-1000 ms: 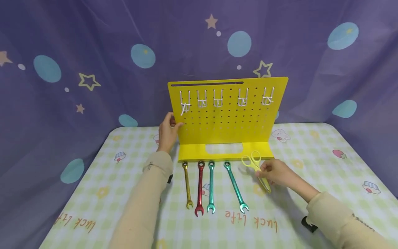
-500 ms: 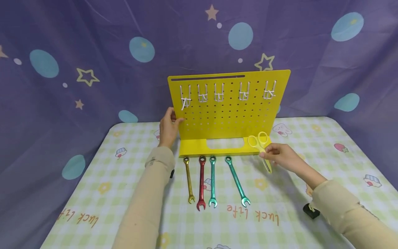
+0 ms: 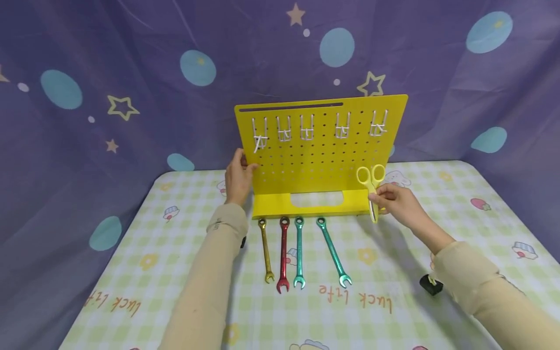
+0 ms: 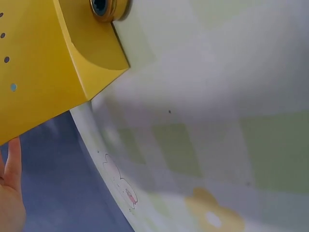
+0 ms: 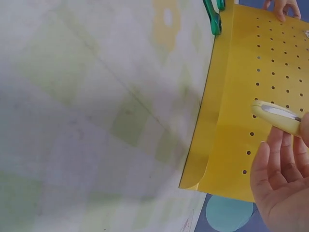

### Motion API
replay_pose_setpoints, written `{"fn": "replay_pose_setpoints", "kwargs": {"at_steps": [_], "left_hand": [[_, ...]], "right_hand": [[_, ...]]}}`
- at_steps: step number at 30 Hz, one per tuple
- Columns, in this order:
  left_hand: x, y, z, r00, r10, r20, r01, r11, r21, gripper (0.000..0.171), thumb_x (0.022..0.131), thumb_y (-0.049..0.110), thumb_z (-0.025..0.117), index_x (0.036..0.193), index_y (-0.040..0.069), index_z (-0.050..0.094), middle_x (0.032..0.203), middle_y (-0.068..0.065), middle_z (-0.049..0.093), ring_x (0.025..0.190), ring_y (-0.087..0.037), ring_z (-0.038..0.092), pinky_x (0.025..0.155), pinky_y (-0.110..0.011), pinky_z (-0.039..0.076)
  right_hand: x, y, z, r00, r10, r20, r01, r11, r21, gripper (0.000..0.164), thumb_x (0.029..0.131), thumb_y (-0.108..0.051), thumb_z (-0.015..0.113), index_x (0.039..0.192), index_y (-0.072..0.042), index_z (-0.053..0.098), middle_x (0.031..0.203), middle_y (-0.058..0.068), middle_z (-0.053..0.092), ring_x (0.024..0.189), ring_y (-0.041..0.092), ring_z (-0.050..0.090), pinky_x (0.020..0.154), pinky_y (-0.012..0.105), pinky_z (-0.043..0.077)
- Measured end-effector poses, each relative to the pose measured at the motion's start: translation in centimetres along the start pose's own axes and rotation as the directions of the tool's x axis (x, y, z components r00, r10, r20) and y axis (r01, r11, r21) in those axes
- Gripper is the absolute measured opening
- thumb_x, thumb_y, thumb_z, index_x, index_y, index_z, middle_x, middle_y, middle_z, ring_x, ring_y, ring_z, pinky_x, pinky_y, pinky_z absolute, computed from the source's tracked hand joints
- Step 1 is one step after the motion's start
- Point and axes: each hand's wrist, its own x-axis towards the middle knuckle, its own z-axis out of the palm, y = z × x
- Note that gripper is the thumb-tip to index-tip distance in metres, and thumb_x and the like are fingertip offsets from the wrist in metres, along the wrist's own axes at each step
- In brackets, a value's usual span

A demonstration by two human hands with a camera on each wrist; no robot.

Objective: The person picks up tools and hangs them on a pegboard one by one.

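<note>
I see yellow scissors (image 3: 371, 186) held up off the surface (image 3: 166, 243), in front of the right side of a yellow board (image 3: 306, 170). I can't tell if they touch the board. The person's right grip (image 3: 399, 205) pinches them near the middle, thumb on the near side. The two round loops stick up above the thumb, and the blades point down below it. The left grip (image 3: 238, 182) pinches the board's left edge, thumb in front.

Only the head view shows the scissors' loops. The right wrist view looks closely at their blunt, rounded tip, with a strip of grey metal between yellow sides. The left wrist view shows the board's left end up close, with a gold ring right by its bottom lip.

The board is flat and full of little round holes. Five white wire hooks (image 3: 260, 138) sit near its top. On the near side lie four shiny wrenches: a gold wrench (image 3: 265, 250), a red wrench (image 3: 284, 255) and two green wrenches (image 3: 334, 253). The surface has green and white checks. Behind it all hangs a wrinkly purple curtain (image 3: 144, 53) with stars.
</note>
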Motion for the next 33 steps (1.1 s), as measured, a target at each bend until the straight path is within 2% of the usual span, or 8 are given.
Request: {"fn": "replay_pose_setpoints", "kwargs": {"at_steps": [5,11,17,22,25,28,31,33], "left_hand": [[-0.3,0.1,-0.3,1.000,-0.013,0.021,0.014,1.000,-0.013,0.027,0.095,0.020,0.069,0.116,0.013,0.055,0.103,-0.010,0.063,0.095,-0.026,0.060,0.080,-0.042,0.050],[-0.6,-0.5,-0.6,0.999,-0.020,0.031,0.021,1.000,-0.020,0.026,0.094,0.016,0.070,0.115,0.011,0.055,0.103,-0.012,0.062,0.095,-0.027,0.060,0.081,-0.042,0.051],[0.0,-0.2,-0.3,0.999,0.004,0.035,-0.002,0.999,-0.052,0.028,0.094,0.018,0.070,0.117,0.012,0.055,0.103,-0.011,0.063,0.095,-0.026,0.061,0.080,-0.040,0.051],[0.0,-0.2,-0.6,0.999,-0.035,0.017,0.036,0.999,-0.039,0.028,0.094,0.015,0.070,0.117,0.012,0.055,0.103,-0.011,0.063,0.094,-0.026,0.060,0.081,-0.041,0.050],[0.0,-0.3,-0.7,0.999,-0.035,0.012,0.036,0.999,-0.032,0.027,0.094,0.014,0.070,0.117,0.012,0.055,0.104,-0.011,0.064,0.095,-0.026,0.060,0.082,-0.041,0.049],[0.1,-0.4,-0.5,1.000,-0.008,0.021,0.009,0.999,-0.034,0.028,0.094,0.017,0.069,0.118,0.012,0.055,0.105,-0.011,0.064,0.096,-0.026,0.060,0.082,-0.041,0.049],[0.3,-0.4,-0.2,1.000,0.012,0.025,-0.011,0.999,-0.040,0.028,0.094,0.017,0.070,0.118,0.012,0.056,0.103,-0.011,0.064,0.095,-0.027,0.060,0.081,-0.042,0.049],[0.3,-0.3,0.0,1.000,0.013,0.020,-0.012,0.999,-0.044,0.028,0.093,0.017,0.071,0.116,0.012,0.056,0.101,-0.011,0.064,0.093,-0.027,0.060,0.080,-0.042,0.049]], "right_hand": [[0.4,0.0,0.0,0.999,0.027,-0.047,-0.024,0.997,0.068,0.036,0.099,-0.030,0.064,0.106,0.004,0.059,0.091,0.003,0.069,0.074,0.009,0.061,0.067,0.029,0.056],[0.5,-0.1,0.1,0.997,0.015,-0.076,-0.008,0.996,0.090,0.039,0.098,-0.032,0.064,0.109,0.005,0.059,0.094,0.003,0.070,0.076,0.004,0.061,0.069,0.027,0.056],[0.7,-0.3,-0.3,0.991,0.035,-0.129,-0.019,0.992,0.125,0.047,0.097,-0.040,0.063,0.114,0.003,0.057,0.091,-0.014,0.065,0.080,0.002,0.061,0.071,0.027,0.057],[1.1,-0.5,0.4,0.985,0.045,-0.169,-0.012,0.981,0.192,0.048,0.096,-0.038,0.065,0.118,0.004,0.056,0.088,-0.018,0.064,0.082,0.002,0.061,0.073,0.028,0.057],[1.5,-0.5,0.7,0.974,0.047,-0.222,0.001,0.977,0.211,0.049,0.096,-0.039,0.065,0.118,0.004,0.056,0.087,-0.019,0.063,0.082,0.004,0.061,0.073,0.027,0.057],[1.8,-0.5,0.5,0.957,0.040,-0.288,0.028,0.973,0.228,0.046,0.096,-0.038,0.065,0.116,0.002,0.057,0.087,-0.020,0.063,0.080,0.004,0.061,0.071,0.023,0.056],[2.1,-0.4,0.1,0.938,0.024,-0.345,0.075,0.960,0.269,0.035,0.095,-0.035,0.067,0.110,-0.004,0.060,0.086,-0.019,0.064,0.077,0.004,0.062,0.068,0.019,0.055],[2.4,-0.5,-0.3,0.928,0.010,-0.373,0.122,0.937,0.328,0.024,0.095,-0.030,0.069,0.103,-0.008,0.061,0.084,-0.017,0.066,0.076,0.005,0.063,0.066,0.017,0.054]]}}
